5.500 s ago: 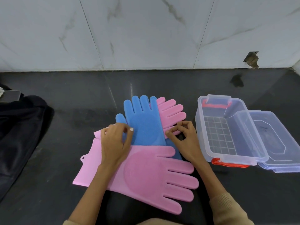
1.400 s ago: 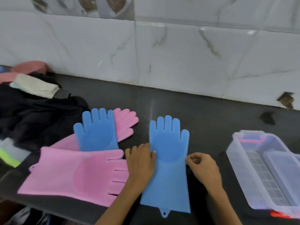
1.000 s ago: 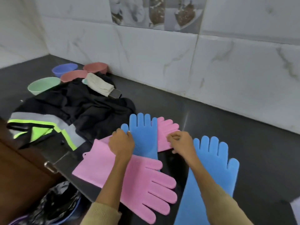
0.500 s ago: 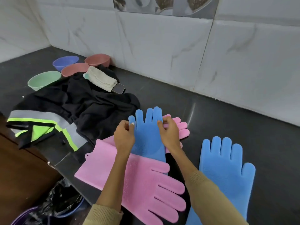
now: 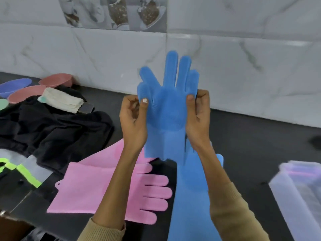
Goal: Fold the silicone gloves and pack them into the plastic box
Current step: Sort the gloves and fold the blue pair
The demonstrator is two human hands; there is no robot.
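Head view: both hands hold a blue silicone glove [image 5: 166, 108] upright in the air above the dark tabletop [image 5: 251, 136], its fingers pointing up toward the tiled wall [image 5: 243, 58]. The left hand [image 5: 133, 119] pinches the glove's thumb-side edge between thumb and curled fingers; the right hand [image 5: 198, 117] pinches the opposite edge near the little finger. Each grip is narrow, closed on the glove's margin. The cuff hangs down loose between the wrists and sags a little.

A second blue glove [image 5: 191, 197] lies flat on the tabletop beneath the right forearm. A pink glove [image 5: 107, 185] lies flat to the left, fingers pointing right, and another pink glove [image 5: 118, 150] shows partly behind it. The plastic box [image 5: 298, 193] sits at the right edge of the frame, blurred and cut off; whether anything is in it cannot be told.

Judging by the way it drapes, the glove is soft, floppy and light, and likely a bit grippy, with a bristled palm that adds bulk when doubled over. It should not break, but it will probably spring open unless pressed. Holding it by both side edges at the palm, as here, keeps it spread; for folding, the better hold is probably cuff and fingertips, brought together on the tabletop.

To the left lie dark clothing [image 5: 52, 129], a rolled white cloth [image 5: 60, 100] and some coloured bowls [image 5: 26, 91].
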